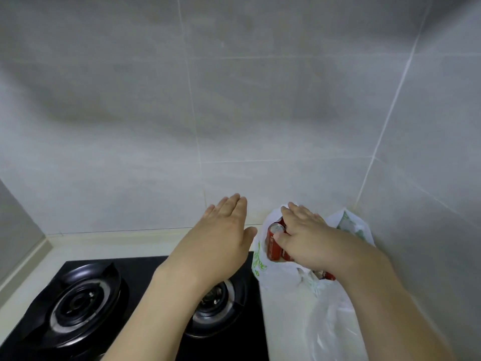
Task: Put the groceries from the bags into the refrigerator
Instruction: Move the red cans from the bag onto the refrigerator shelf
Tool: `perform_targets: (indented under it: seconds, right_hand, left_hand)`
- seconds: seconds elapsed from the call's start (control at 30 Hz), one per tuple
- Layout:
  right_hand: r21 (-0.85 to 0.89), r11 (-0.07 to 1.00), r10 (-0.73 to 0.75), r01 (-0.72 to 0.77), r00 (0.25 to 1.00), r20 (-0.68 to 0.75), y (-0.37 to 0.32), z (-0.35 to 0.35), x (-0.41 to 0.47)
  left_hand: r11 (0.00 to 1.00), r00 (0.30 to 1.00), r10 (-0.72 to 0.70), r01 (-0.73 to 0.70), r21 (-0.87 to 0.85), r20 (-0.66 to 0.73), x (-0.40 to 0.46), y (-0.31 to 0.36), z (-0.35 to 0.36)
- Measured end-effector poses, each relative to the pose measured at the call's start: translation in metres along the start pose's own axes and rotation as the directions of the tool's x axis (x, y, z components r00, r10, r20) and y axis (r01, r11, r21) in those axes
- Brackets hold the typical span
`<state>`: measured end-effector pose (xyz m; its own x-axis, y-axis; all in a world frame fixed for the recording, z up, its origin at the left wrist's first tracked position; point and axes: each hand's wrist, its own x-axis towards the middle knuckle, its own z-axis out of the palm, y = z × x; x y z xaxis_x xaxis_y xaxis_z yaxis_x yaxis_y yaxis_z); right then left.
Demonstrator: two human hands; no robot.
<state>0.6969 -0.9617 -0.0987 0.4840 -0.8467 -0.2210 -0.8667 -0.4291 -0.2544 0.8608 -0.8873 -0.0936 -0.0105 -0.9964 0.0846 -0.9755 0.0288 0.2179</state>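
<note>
Just inside the mouth of the white plastic bag (276, 277) on the counter (286, 321), a red can (273, 244) stands under the right hand (304, 235), whose thumb and fingers (291, 212) curl around it. The left hand (221, 238) hovers beside, fingers straight and together, over the black gas stove (78, 303). Green lettering on the bag is unreadable.
</note>
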Motion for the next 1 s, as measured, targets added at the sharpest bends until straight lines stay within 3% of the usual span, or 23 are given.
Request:
perform_targets:
  seconds: [0.17,0.6,0.67,0.8,1.0]
  right_hand:
    - [0.021,1.000,0.000,0.000,1.000,0.012,0.034,-0.005,0.034]
    - [0.253,0.962,0.075,-0.105,0.989,0.126,0.129,0.055,0.155]
    - [0.311,0.942,0.087,-0.125,0.987,0.133,0.140,0.070,0.169]
    - [0.397,0.909,0.108,-0.129,0.991,0.076,0.154,0.097,0.195]
    - [0.516,0.839,0.208,-0.173,0.978,-0.010,0.176,0.134,0.238]
  left_hand:
    - [0.998,1.000,-0.011,0.012,-0.060,0.019,0.040,0.002,0.021]
    - [0.971,0.964,-0.028,0.089,-0.223,0.263,0.159,-0.011,0.133]
    - [0.936,0.958,-0.026,0.123,-0.330,0.284,0.175,-0.012,0.151]
    - [0.803,0.922,-0.144,0.322,-0.502,0.360,0.204,-0.010,0.188]
    - [0.748,0.893,-0.266,0.429,-0.507,0.363,0.237,-0.019,0.236]
